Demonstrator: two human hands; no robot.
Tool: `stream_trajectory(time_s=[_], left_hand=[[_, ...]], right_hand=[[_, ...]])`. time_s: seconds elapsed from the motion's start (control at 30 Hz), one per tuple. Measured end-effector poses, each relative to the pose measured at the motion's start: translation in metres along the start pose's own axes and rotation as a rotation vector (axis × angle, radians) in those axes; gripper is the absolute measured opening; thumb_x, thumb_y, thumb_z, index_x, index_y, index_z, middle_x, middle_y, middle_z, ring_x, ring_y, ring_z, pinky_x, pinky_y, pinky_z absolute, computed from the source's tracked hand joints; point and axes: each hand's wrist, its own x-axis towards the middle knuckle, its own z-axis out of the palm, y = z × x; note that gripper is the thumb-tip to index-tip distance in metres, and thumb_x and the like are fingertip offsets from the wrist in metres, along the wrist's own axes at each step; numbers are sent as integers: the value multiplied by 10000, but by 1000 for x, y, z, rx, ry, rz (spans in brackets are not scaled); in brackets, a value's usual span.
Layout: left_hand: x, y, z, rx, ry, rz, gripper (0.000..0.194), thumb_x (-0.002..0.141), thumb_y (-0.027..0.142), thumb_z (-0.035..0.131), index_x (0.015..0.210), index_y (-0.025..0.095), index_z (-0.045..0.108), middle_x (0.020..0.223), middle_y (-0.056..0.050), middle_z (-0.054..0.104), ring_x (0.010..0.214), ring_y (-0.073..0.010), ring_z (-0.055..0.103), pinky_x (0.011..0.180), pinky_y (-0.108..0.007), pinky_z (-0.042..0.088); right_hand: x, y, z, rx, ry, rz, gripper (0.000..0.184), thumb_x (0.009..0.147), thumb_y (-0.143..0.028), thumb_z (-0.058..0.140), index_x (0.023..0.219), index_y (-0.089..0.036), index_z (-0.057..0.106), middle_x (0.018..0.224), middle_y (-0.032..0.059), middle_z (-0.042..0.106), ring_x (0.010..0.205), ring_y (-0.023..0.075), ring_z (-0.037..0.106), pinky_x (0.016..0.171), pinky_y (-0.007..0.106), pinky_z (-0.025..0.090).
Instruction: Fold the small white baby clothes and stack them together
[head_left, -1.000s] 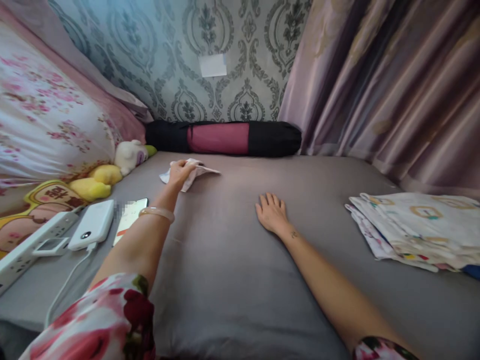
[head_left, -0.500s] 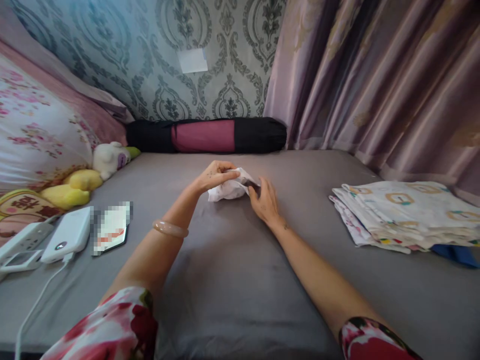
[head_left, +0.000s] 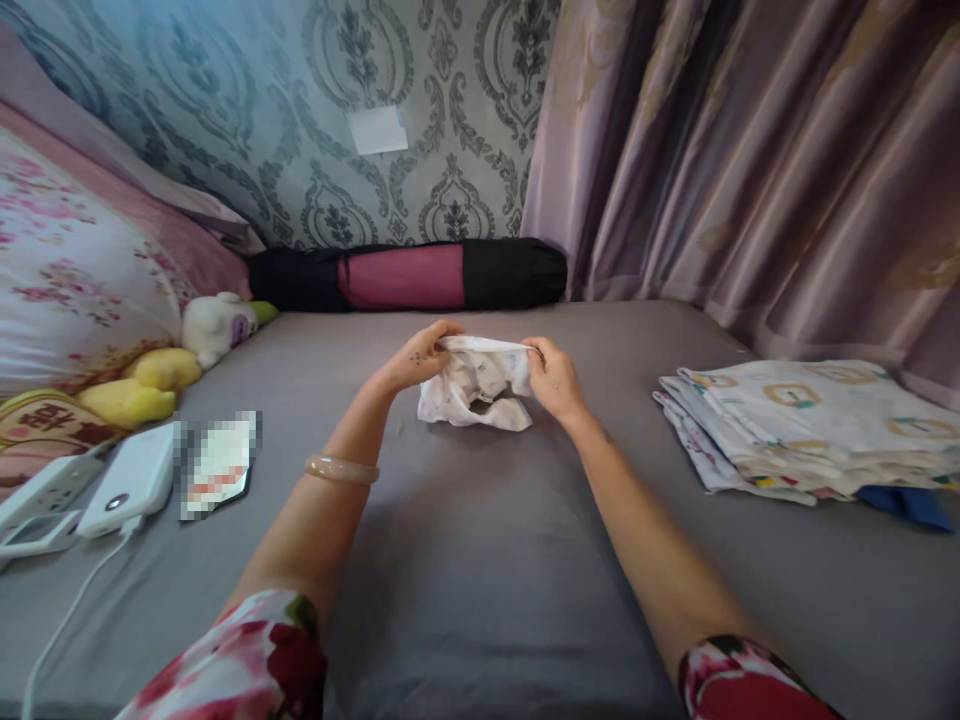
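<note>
A small white printed cloth (head_left: pixel 476 385) hangs between both hands just above the grey bed sheet (head_left: pixel 465 560). My left hand (head_left: pixel 420 356) pinches its upper left edge, a pale bangle on that wrist. My right hand (head_left: pixel 553 375) pinches the upper right edge. The top edge is stretched straight between them and the lower part sags crumpled onto the sheet.
A stack of folded printed cloths (head_left: pixel 810 425) lies on the right. A black and maroon roll (head_left: pixel 409 275) lies against the patterned wall. On the left are a plush toy (head_left: pixel 214 325), a white power bank (head_left: pixel 124 480), a phone (head_left: pixel 217 465) and a floral pillow (head_left: pixel 67 280). Curtains (head_left: pixel 750 160) hang at right.
My left hand carried the cloth from the far left to the middle of the bed. My right hand rose off the sheet and took its other edge, and both now spread it.
</note>
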Motion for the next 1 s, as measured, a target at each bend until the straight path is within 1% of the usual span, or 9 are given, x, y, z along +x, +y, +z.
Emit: stream_trajectory(time_s=[0.17, 0.3, 0.4, 0.47, 0.57, 0.63, 0.73, 0.9, 1.0], left_hand=[[7, -8, 20, -162, 90, 79, 348, 729, 158, 566, 1075, 177, 533, 971, -42, 620, 786, -119, 554, 689, -242, 443], [14, 3, 39, -262, 87, 128, 229, 754, 219, 619, 966, 188, 538, 942, -29, 598, 766, -110, 541, 681, -238, 436], [19, 11, 56, -238, 48, 135, 204, 748, 201, 612, 943, 187, 555, 924, -23, 597, 750, -110, 526, 673, -242, 428], [22, 12, 68, -164, 42, 136, 227, 735, 167, 593, 959, 190, 568, 926, -21, 607, 756, -117, 519, 676, -248, 422], [24, 11, 85, -45, 63, 145, 235, 729, 130, 553, 953, 196, 576, 907, -19, 609, 768, -136, 512, 682, -261, 415], [24, 8, 95, 3, 74, 154, 219, 732, 123, 535, 935, 197, 572, 880, -20, 598, 777, -151, 509, 692, -273, 417], [22, 5, 103, 24, 61, 150, 192, 736, 132, 529, 912, 199, 565, 870, -24, 594, 805, -172, 519, 718, -294, 428], [18, 3, 107, 10, 63, 99, 136, 783, 177, 516, 895, 203, 588, 852, -21, 619, 809, -177, 543, 744, -311, 442], [17, 6, 108, -22, 73, 64, 120, 802, 213, 527, 892, 206, 606, 837, -20, 634, 788, -173, 558, 726, -308, 446]], right_hand=[[8, -10, -37, 49, 7, -12, 307, 860, -239, 427, 985, -162, 696, 956, 74, 724, 899, 201, 646, 819, 310, 481], [10, -12, -70, 143, 71, 149, 235, 755, -242, 506, 824, -152, 712, 771, 37, 699, 736, 176, 621, 670, 265, 477], [8, -8, -95, 192, 120, 263, 177, 709, -240, 540, 704, -160, 698, 621, 6, 630, 574, 128, 540, 524, 213, 408], [7, 0, -108, 200, 120, 291, 152, 695, -244, 556, 636, -173, 677, 536, -16, 572, 491, 102, 470, 451, 193, 345], [4, 18, -118, 179, 24, 332, 144, 687, -243, 566, 601, -182, 664, 466, -39, 518, 437, 93, 430, 403, 187, 296], [3, 32, -118, 116, -60, 396, 144, 690, -223, 557, 617, -183, 674, 468, -40, 530, 442, 104, 457, 408, 194, 312], [2, 49, -111, -79, -189, 460, 160, 691, -168, 538, 625, -187, 683, 520, -23, 589, 491, 124, 511, 451, 212, 357], [2, 66, -103, -360, -548, 434, 177, 704, -134, 550, 666, -203, 707, 648, 12, 676, 586, 149, 584, 553, 244, 428], [3, 69, -98, -382, -605, 366, 159, 777, -206, 571, 763, -204, 730, 749, 34, 712, 664, 171, 626, 639, 273, 473]])
